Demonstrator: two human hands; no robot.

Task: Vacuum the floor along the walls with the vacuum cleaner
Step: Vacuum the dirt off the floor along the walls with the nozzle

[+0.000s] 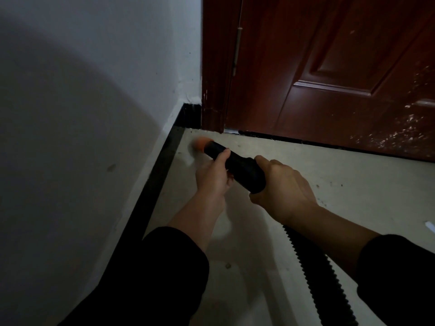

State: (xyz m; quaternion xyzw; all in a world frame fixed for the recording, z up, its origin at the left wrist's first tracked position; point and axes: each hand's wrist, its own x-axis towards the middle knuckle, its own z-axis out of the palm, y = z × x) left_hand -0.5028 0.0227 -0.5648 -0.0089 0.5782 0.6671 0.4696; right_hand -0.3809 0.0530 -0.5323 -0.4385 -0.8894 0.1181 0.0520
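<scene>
Corrugated hose is trailed back under the right forearm. Black wand is gripped at the rear by the right hand, fingers curled round it. Further forward it is held by the left hand, fingers wrapped under, thumb on top. Long axis is pointed away and left, into the corner. Orange nozzle is set low over the floor, just beside the black baseboard, near the door frame. Floor contact is blurred, so it cannot be told.

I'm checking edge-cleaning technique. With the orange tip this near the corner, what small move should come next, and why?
Probably ease the orange tip forward into the corner where the black baseboard meets the door frame. The left hand and right hand both grip the black tube, the tip lies just short of that corner, and dark specks show there.
</scene>
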